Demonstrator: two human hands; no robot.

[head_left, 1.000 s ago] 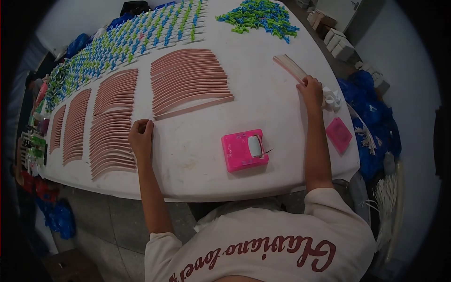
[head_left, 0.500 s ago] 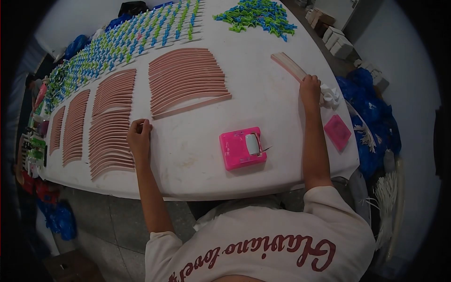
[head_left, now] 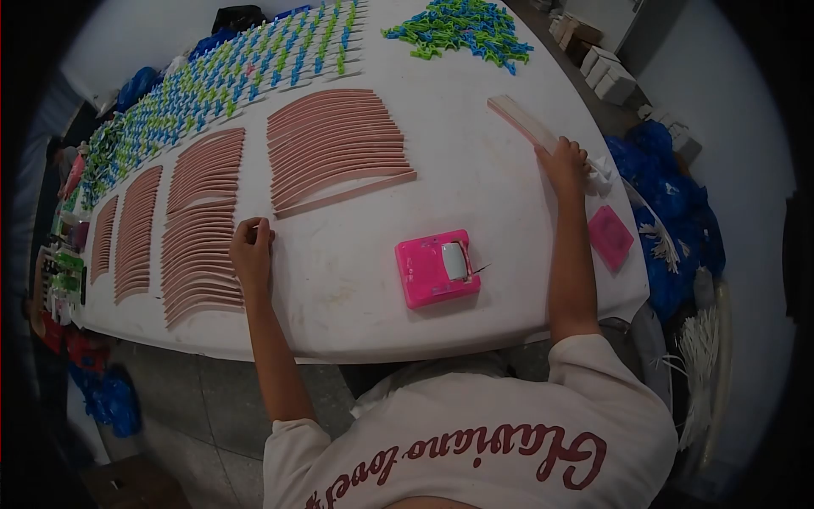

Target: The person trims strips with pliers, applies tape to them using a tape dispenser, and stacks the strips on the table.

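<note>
My left hand point(head_left: 251, 246) rests closed on the table, fingertips pinched, just right of a column of curved pink strips point(head_left: 200, 263); whether it holds anything is too small to tell. Over the near end of a small stack of pale and pink strips point(head_left: 519, 117) is my right hand point(head_left: 566, 163), its fingers curled and slightly spread. Between the hands sits a pink box with a white roller point(head_left: 424, 270). A large group of pink strips point(head_left: 335, 144) lies beyond my left hand.
Rows of blue and green clips point(head_left: 280, 59) cover the far left, and a loose clip pile point(head_left: 475, 34) lies at the back. Crumpled white paper point(head_left: 600, 176) and a pink pad point(head_left: 610, 237) are at the right edge. Blue bags point(head_left: 670, 212) stand beyond the table point(head_left: 339, 322).
My right hand has shifted slightly at the strip stack, and its fingers have loosened and spread. My left hand has barely moved.
</note>
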